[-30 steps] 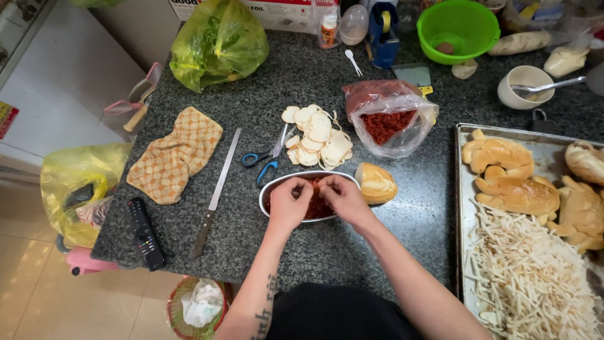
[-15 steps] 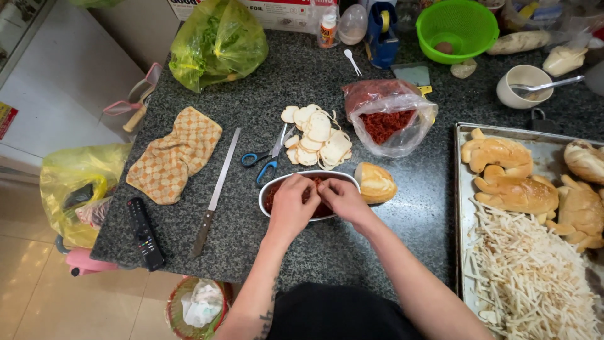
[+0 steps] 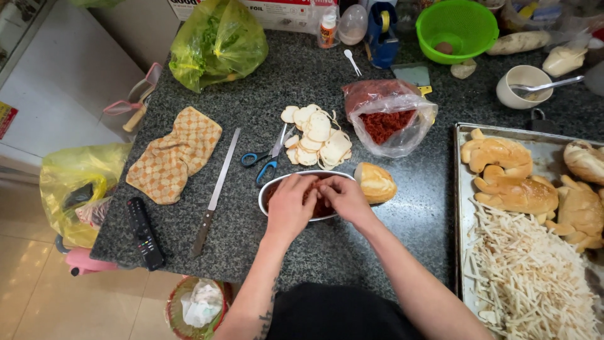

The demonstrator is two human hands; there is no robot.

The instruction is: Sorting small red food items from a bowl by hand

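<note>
An oval metal dish (image 3: 269, 189) of dark red minced filling (image 3: 322, 208) is set at lower centre of the frame, close to the counter's near edge, so both arms reach it without stretching. The left hand (image 3: 289, 206) and right hand (image 3: 340, 196) are laid over the dish side by side, fingers curled down into the filling and drawn together as if pinching a portion; what exactly is pinched is hidden by the knuckles.

A small bread roll (image 3: 376, 182) is placed just beside the dish's right rim, touching or nearly so. A pile of thin pale round slices (image 3: 316, 135) is stacked directly above the dish, with blue-handled scissors (image 3: 269, 156) to their left. An open clear bag of red shredded stuff (image 3: 387, 119) is stood to the upper right, mouth turned toward the dish.

Further left, a long knife (image 3: 217, 189) is laid with its handle toward the near edge; a checked cloth (image 3: 176, 154) and a black remote control (image 3: 145, 233) lie beyond it. At the right of the frame, a metal tray (image 3: 461, 189) is loaded with shaped loaves (image 3: 509, 176) and pale shredded strips (image 3: 528, 277). A green colander (image 3: 456, 28) and a white bowl with spoon (image 3: 522, 85) are kept at the upper right, well apart from the hands.
</note>
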